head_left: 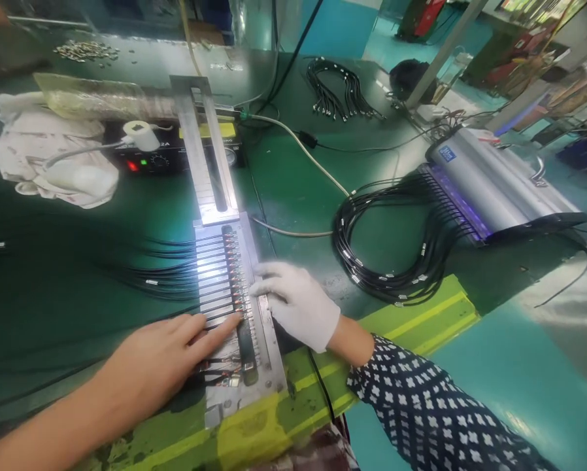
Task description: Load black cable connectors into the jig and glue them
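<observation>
Left hand point(176, 347) comes in low from the near left, bare forearm angled in, palm down over the near half of the metal fixture point(268, 353). Index finger out straight, tip on the row of wire ends point(234, 268) at the fixture's dark center channel; other fingers bent over the black cables point(215, 281). Thumb hidden, so can't tell if it's pinching a wire or just pressing.

Right hand point(298, 304), white glove, patterned sleeve point(431, 399), comes in from the near right. Fingers half curled, tips at the fixture's right-hand rail. Can't tell if anything's in its grip.

Fixture sits on the green table point(293, 176), near end over the yellow-green front edge strip point(460, 314). Slotted metal frame point(208, 150) adjoins its far end, with the black control box point(168, 160) behind, so the far side is tight. To the right, green surface shows between fixture and cable coil point(345, 229), crossed by a pale cord point(293, 233). Cable tails trail off left.

Containers: fixture grooves hold the cables side by side, ends lined up at the channel. Silver housing point(509, 183), far right, has a purple-lit opening; the coil's cables run into it.
</observation>
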`<state>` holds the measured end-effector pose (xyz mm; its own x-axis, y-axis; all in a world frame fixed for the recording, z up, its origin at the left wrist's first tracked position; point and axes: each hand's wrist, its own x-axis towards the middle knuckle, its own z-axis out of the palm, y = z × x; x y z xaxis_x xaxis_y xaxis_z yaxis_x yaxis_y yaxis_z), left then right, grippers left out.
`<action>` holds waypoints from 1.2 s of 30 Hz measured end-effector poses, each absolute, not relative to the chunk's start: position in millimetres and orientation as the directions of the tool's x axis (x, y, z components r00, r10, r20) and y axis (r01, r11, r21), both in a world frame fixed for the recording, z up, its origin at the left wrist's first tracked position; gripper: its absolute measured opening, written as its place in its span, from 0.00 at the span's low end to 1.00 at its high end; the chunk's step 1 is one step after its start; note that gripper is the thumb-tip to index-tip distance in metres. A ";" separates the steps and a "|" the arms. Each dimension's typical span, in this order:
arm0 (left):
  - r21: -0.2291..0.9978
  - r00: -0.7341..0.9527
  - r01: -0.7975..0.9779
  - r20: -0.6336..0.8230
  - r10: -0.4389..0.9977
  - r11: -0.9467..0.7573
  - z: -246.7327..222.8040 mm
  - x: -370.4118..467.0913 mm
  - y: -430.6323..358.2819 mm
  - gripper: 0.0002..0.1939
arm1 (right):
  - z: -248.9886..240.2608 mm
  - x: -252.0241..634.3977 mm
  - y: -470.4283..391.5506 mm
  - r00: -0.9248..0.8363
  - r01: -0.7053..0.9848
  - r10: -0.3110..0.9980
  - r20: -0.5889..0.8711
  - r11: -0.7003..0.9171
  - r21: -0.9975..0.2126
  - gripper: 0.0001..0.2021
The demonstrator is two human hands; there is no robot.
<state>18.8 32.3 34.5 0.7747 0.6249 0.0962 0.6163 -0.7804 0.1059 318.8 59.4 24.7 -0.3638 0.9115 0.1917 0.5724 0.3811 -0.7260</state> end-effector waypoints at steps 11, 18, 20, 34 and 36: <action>0.084 0.792 0.583 0.159 0.589 -0.808 38.5 43.0 39.5 0.32 | 23.6 318.5 27.6 -0.424 0.654 0.751 0.506 0.640 -0.403 0.19; 0.280 0.670 0.672 0.165 0.724 -0.685 25.9 8.4 -2.1 0.34 | 24.6 319.8 20.8 -0.470 0.662 0.738 0.485 0.657 -0.359 0.23; 0.399 0.609 0.680 0.159 0.777 -0.615 26.3 2.1 -9.8 0.23 | 24.7 319.0 21.1 -0.461 0.675 0.755 0.467 0.640 -0.368 0.24; 0.304 0.667 0.622 0.277 0.691 -0.722 43.3 6.5 9.4 0.24 | 28.4 320.3 22.6 -0.461 0.664 0.786 0.413 0.614 -0.427 0.22; 0.276 0.697 0.624 0.224 0.681 -0.731 42.0 2.4 11.8 0.30 | 29.0 320.9 23.1 -0.460 0.661 0.795 0.396 0.604 -0.445 0.20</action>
